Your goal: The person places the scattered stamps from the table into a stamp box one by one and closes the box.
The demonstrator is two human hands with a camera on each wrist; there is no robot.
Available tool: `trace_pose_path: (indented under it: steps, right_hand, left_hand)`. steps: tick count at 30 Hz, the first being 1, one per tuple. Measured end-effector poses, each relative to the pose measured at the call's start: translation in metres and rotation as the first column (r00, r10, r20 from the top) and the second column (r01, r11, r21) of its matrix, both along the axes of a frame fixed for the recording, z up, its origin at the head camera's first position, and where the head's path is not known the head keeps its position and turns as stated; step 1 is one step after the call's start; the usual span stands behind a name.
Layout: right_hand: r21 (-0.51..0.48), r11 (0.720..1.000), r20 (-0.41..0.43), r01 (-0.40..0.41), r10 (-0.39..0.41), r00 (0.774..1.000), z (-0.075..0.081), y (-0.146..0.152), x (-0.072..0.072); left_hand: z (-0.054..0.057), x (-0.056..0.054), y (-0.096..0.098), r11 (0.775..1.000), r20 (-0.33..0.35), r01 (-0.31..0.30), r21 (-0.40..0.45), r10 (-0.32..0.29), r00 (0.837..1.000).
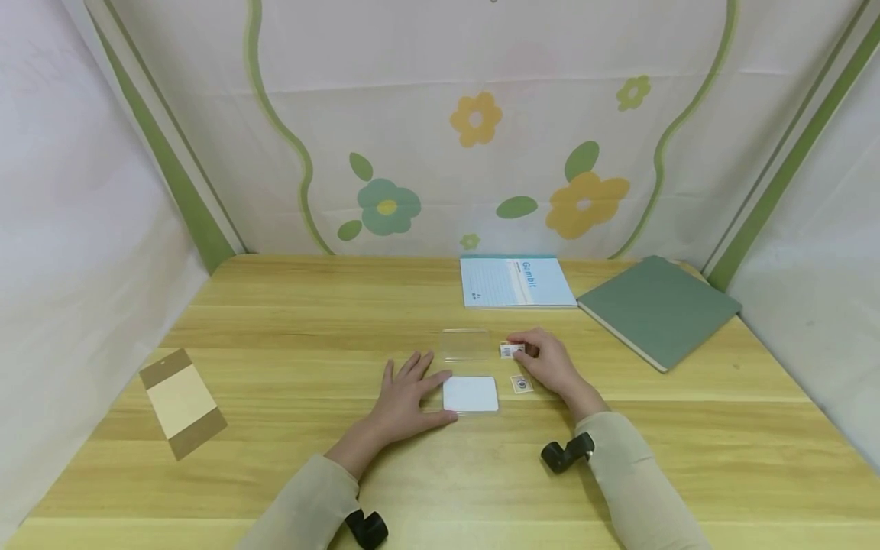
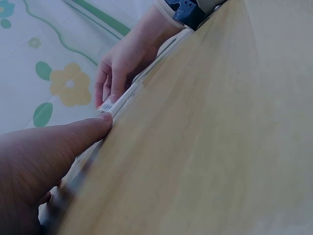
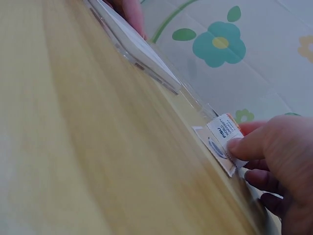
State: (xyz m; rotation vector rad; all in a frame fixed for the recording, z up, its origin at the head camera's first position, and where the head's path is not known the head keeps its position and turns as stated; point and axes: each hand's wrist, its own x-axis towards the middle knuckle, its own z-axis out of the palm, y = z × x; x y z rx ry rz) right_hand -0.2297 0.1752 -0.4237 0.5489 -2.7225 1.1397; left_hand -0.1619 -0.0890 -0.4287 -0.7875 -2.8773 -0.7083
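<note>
My right hand (image 1: 546,363) pinches a small stamp (image 3: 226,135) with perforated edges and printed lettering between thumb and fingers. On the table just below it lies a second stamp (image 1: 522,384) with a dark round print. A stack of white cards (image 1: 470,393) sits in a clear plastic case left of the stamps. With fingers spread, my left hand (image 1: 406,403) rests at the left side of this case, its thumb and index finger touching the edge. Behind the case lies a clear lid (image 1: 464,345). In the left wrist view, the thumb hides part of the case.
At the back stands a light blue notebook (image 1: 518,282) lying flat, with a green hardcover book (image 1: 661,313) to its right. Far left is a brown and cream card (image 1: 182,403). A flowered curtain (image 1: 412,137) closes off the table's back edge.
</note>
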Motion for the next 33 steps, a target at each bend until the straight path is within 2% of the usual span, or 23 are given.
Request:
trace_pose_path:
  steps: [10,21,33]
  right_hand:
    - [-0.01,1.0,0.051,0.001,-0.001,0.999,0.003,-0.001,0.001]
    - [-0.095,0.995,0.111,0.027,-0.017,0.994,0.008,-0.007,0.002]
    - [-0.18,0.983,0.16,0.022,0.007,0.987,0.014,-0.014,0.005]
  left_hand:
    - [0.0,0.0,0.001,1.0,-0.006,-0.005,-0.004,0.005,1.0]
    - [0.001,0.0,0.001,1.0,-0.005,-0.005,-0.003,0.005,1.0]
    - [0.002,0.0,0.001,1.0,-0.003,0.0,-0.002,0.0,1.0]
